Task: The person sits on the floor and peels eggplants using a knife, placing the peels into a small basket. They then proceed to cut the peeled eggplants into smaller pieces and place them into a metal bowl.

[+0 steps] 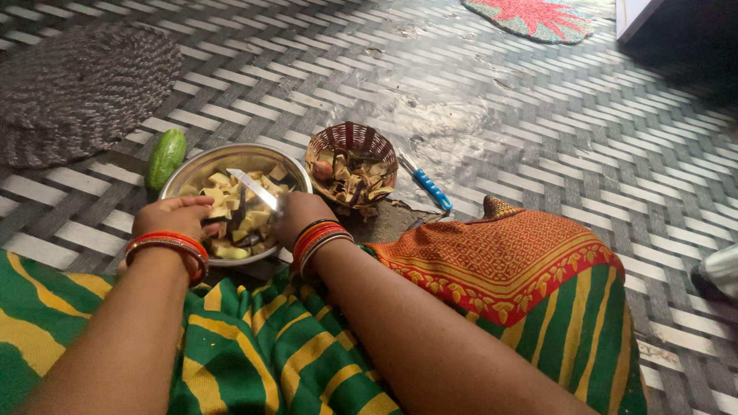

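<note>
We see the right hand (pixel 301 217) closed around the handle of a knife (pixel 256 189), whose blade rises leftward over a steel bowl (pixel 296 173). The left hand (pixel 175 217) sits at the bowl's near left rim with fingers curled; its grip appears closed on a dark piece, though we cannot tell exactly what it holds. Both wrists carry red and orange bangles (pixel 171 247). The bowl rests on the floor just in front of the lap and holds cut pieces (pixel 223 188), pale with dark purple skin. Just left of the bowl lies a green cucumber (pixel 167 157), touching or almost touching its rim. To the right of the bowl stands a small woven basket (pixel 354 141) filled with peelings. Beside the basket, further right, lies a peeler (pixel 429 187) with a blue handle. All of these lie on a woven mat (pixel 538 131) of grey and white strips. A dark round rug (pixel 81 88) lies at far left, and a red and green rug (pixel 534 17) at the top edge. The lap is covered by green and yellow striped cloth (pixel 254 353) with an orange border.
</note>
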